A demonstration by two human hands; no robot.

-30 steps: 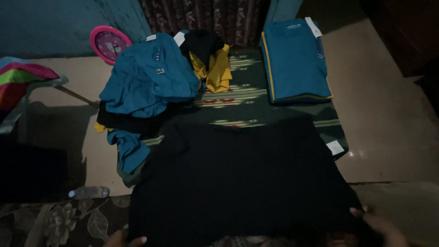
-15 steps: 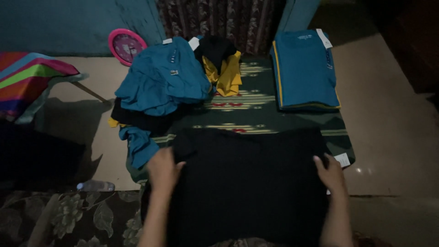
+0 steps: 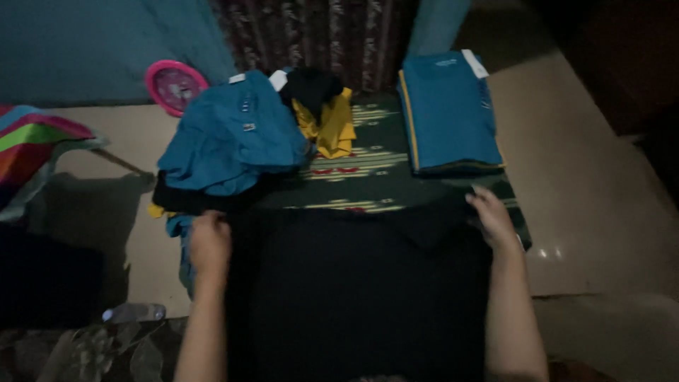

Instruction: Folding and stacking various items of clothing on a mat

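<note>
A black garment [image 3: 353,283] lies spread flat in front of me on a green patterned mat [image 3: 368,170]. My left hand [image 3: 209,240] rests on the garment's far left corner, fingers curled over its edge. On the far right corner sits my right hand [image 3: 491,219], gripping the cloth there. Whether each hand pinches the fabric or only presses on it is hard to tell in the dim light.
A heap of teal, black and yellow clothes [image 3: 240,138] lies at the far left of the mat. A folded stack of teal shirts [image 3: 449,117] sits at the far right. A pink round clock [image 3: 175,85] leans against the wall, and a plastic bottle [image 3: 131,313] lies near left.
Both hands have moved from the garment's near edge up to its far corners. The camera has tilted so the mat and clothes sit lower in view.
</note>
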